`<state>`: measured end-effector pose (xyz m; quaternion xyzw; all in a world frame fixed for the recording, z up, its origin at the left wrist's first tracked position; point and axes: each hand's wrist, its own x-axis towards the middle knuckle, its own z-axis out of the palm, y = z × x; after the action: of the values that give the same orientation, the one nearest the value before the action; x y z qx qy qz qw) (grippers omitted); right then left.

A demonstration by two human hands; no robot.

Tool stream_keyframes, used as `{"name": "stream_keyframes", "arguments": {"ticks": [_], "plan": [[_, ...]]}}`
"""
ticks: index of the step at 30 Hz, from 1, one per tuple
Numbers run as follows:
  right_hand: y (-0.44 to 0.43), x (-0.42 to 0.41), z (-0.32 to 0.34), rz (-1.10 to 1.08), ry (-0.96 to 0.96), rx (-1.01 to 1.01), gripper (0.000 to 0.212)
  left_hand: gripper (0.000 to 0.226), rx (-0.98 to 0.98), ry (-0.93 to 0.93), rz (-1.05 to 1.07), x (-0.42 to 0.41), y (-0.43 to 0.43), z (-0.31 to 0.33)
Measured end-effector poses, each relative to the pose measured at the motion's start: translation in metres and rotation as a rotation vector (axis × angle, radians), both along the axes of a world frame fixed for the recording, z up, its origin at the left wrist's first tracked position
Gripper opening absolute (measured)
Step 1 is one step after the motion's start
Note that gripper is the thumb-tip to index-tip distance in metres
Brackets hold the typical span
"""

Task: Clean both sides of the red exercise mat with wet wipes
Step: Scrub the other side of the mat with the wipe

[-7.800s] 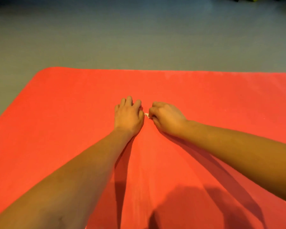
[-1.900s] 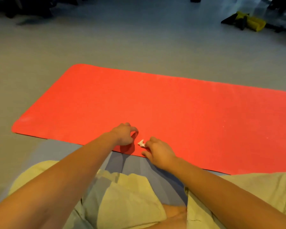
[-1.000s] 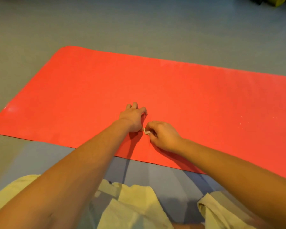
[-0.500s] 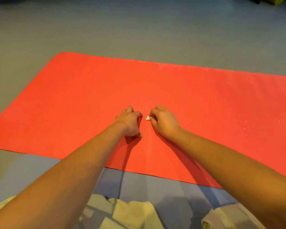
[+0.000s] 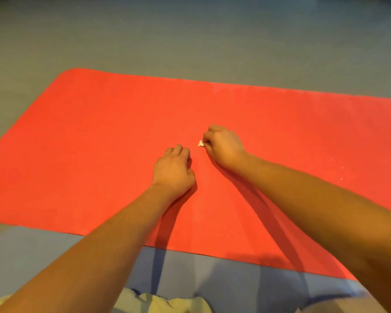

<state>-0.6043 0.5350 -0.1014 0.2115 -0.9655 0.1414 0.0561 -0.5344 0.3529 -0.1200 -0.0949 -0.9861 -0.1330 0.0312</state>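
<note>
Head view: red exercise mat (image 5: 99, 143) lies flat on the grey floor (image 5: 190, 41). Right hand (image 5: 224, 145) pinches a small white wipe wad (image 5: 200, 144) against the mat's middle — left hand (image 5: 173, 169) rests on the mat just beside it, fingers clenched, nothing visible in them

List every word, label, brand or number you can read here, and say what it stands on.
None: no readable text appears anywhere in this view.
The red mat is plain, with no logo or print showing.
The small white wipe pinched in the right hand is blank.
The grey floor and the pale cloth at the bottom edge carry no markings.
</note>
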Motion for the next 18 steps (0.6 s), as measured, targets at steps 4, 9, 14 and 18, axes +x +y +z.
{"name": "stream_keyframes", "arguments": {"ticks": [4, 9, 14, 18], "plan": [[-0.005, -0.037, 0.007, -0.185, -0.082, 0.028, 0.016, 0.053, -0.048, -0.015, -0.009, -0.01, 0.003, 0.004], [-0.002, 0.017, -0.001, 0.0, -0.034, -0.007, 0.019, 0.038, -0.029, -0.016, 0.021, -0.038, 0.007, 0.0], [0.02, 0.013, -0.013, 0.04, 0.026, -0.074, 0.014, 0.025, 0.039, 0.119, 0.081, -0.053, 0.018, -0.018], [0.009, -0.012, -0.019, 0.023, 0.06, -0.096, 0.01, 0.032, 0.013, 0.2, 0.071, -0.05, 0.023, -0.027]]}}
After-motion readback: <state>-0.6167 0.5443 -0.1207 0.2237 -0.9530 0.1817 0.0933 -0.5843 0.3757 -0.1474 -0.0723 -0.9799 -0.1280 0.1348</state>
